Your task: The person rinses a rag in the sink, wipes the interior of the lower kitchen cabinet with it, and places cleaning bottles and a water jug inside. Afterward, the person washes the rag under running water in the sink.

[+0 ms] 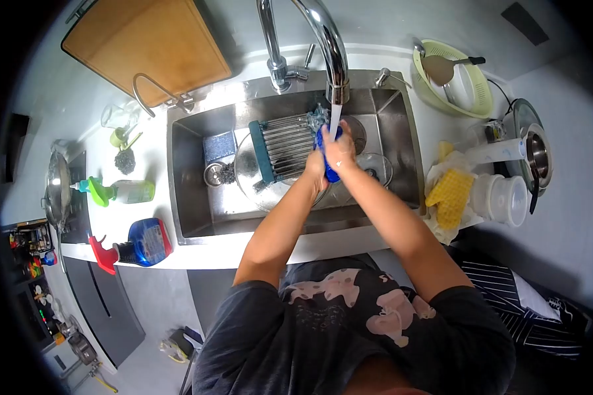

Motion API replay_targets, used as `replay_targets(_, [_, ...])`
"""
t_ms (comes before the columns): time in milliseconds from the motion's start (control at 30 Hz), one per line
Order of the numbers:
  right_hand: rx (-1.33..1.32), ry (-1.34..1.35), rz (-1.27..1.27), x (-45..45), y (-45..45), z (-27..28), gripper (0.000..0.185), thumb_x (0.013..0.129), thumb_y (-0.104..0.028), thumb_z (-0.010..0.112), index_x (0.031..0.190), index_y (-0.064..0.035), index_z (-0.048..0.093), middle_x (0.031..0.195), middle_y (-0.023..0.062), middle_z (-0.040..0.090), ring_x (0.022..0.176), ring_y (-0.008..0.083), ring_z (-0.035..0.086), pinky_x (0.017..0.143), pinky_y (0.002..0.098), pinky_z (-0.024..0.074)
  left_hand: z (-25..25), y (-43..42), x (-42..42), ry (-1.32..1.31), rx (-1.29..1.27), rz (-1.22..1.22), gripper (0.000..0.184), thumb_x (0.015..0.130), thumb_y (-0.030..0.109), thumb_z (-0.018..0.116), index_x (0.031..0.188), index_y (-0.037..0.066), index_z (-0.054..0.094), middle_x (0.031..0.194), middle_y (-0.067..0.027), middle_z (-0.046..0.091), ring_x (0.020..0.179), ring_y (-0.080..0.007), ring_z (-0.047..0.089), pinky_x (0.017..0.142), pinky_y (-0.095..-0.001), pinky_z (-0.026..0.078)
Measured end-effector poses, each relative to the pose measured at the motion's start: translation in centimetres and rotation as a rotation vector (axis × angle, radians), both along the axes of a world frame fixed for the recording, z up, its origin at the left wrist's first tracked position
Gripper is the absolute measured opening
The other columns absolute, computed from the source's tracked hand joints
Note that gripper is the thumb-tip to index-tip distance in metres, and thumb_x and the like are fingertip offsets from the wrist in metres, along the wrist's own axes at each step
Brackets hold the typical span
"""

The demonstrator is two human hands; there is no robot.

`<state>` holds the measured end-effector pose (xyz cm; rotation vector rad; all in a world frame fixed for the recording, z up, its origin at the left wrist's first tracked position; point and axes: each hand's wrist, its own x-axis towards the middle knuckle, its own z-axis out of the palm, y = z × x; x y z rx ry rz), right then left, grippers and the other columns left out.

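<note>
From where I stand, L hand (317,170) & R hand (341,155) are both closed round a blue thing (332,176), can't tell exactly what; it's under running water (335,117) from the tap (336,76), right of centre in the steel sink (190,178); a rack (286,148) w/ teal ends sits just left of it, partly over a glass lid (246,179); on the counter, near left, a blue spray bottle (149,241) w/ red trigger lies on its side; far right, a pale green basket (478,106) holds a ladle (439,69) etc.; chopping board (153,52) far left.
</note>
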<state>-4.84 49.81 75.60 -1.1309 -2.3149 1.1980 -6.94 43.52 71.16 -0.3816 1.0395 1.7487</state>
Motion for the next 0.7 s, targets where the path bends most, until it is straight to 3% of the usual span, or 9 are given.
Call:
replay_targets(67, [-0.062,-0.004,-0.057,0.3,2.3,-1.8,0.049,0.081,-0.037,0.057,0.111,0.0013,0.054,0.119,0.0238,0.05,0.107,0.0372,0.05,0.092,0.0399,0.0392,1.3,-1.2,0.7,0.146,-0.138,-0.016,0.035,0.091,0.037,0.043,0.109,0.009,0.051,0.091,-0.008,0.06,0.082,-0.019,0.059,0.073,-0.0341,0.049])
replay_targets(133, [0.02,-0.047,0.209,1.7,4.3,-2.4,0.041,0.081,-0.038,0.058,0.1,-0.0021,0.062,0.101,0.0215,0.061,0.096,0.0362,0.056,0.084,0.0397,0.0436,1.7,-3.0,-0.8,0.221,-0.204,-0.201,0.033,0.089,0.03,0.048,0.111,0.006,0.05,0.095,-0.0086,0.059,0.086,-0.0194,0.058,0.077,-0.0307,0.047])
replay_targets(200, [-0.114,-0.011,0.202,3.2,3.8,-0.6,0.038,0.08,-0.036,0.061,0.092,-0.0001,0.064,0.087,0.019,0.064,0.081,0.031,0.062,0.074,0.0362,0.0464,0.1,-4.4,-2.8,0.761,-0.163,-0.464,0.042,0.085,0.03,0.056,0.118,0.006,0.046,0.102,-0.0102,0.057,0.093,-0.0211,0.055,0.08,-0.0329,0.046])
replay_targets(233, [-0.181,0.027,0.292,3.8,3.9,-0.4,0.036,0.079,-0.033,0.063,0.093,0.0004,0.064,0.083,0.0179,0.064,0.077,0.0274,0.062,0.07,0.0345,0.0466,0.2,-5.3,-4.3,1.201,-0.519,-0.766,0.052,0.079,0.026,0.062,0.125,0.012,0.042,0.111,-0.0141,0.054,0.11,-0.0268,0.047,0.092,-0.0382,0.039])
replay_targets(267, [-0.249,0.064,0.38,4.2,3.9,-0.1,0.035,0.078,-0.031,0.064,0.093,0.0009,0.064,0.08,0.0168,0.065,0.072,0.0238,0.062,0.067,0.0328,0.0468,-0.8,-5.4,-5.4,1.265,-0.734,-0.885,0.05,0.078,0.025,0.062,0.124,0.019,0.045,0.121,-0.0176,0.048,0.119,-0.0309,0.039,0.098,-0.0432,0.034])
replay_targets(333, [-0.262,0.071,0.375,4.1,3.8,1.7,0.029,0.078,-0.024,0.065,0.092,0.0016,0.064,0.079,0.0157,0.064,0.071,0.0179,0.06,0.066,0.0315,0.0457,5.4,-4.7,-5.8,1.505,-1.075,-0.949,0.044,0.078,0.023,0.06,0.12,0.021,0.049,0.124,-0.0163,0.046,0.118,-0.03,0.042,0.094,-0.0449,0.037])
replay_targets(400, [-0.355,-0.082,0.523,3.7,4.2,2.5,0.025,0.079,-0.02,0.063,0.092,0.0021,0.064,0.079,0.0148,0.065,0.069,0.017,0.059,0.066,0.0315,0.0452,7.5,-2.5,-9.1,1.514,-0.897,-0.952,0.043,0.076,0.021,0.059,0.117,0.01,0.051,0.117,-0.0165,0.052,0.118,-0.0337,0.042,0.097,-0.0431,0.035])
replay_targets(533, [-0.467,-0.108,0.455,2.5,4.3,3.6,0.025,0.082,-0.017,0.057,0.095,0.0032,0.063,0.082,0.0121,0.065,0.071,0.0142,0.058,0.068,0.029,0.0449,9.1,3.1,-13.9,2.279,-1.013,-0.853,0.028,0.083,0.017,0.047,0.108,0.015,0.058,0.115,-0.0075,0.055,0.111,-0.0245,0.048,0.096,-0.0393,0.034])
replay_targets(700, [-0.641,-0.102,0.386,2.0,4.1,8.1,0.028,0.084,-0.018,0.054,0.105,0.0001,0.061,0.093,0.0071,0.064,0.081,0.0141,0.057,0.075,0.0293,0.0437,12.6,5.9,-16.3,2.181,-1.145,-1.257,0.032,0.087,0.028,0.043,0.111,0.015,0.06,0.127,-0.005,0.049,0.127,-0.0211,0.033,0.108,-0.0375,0.018])
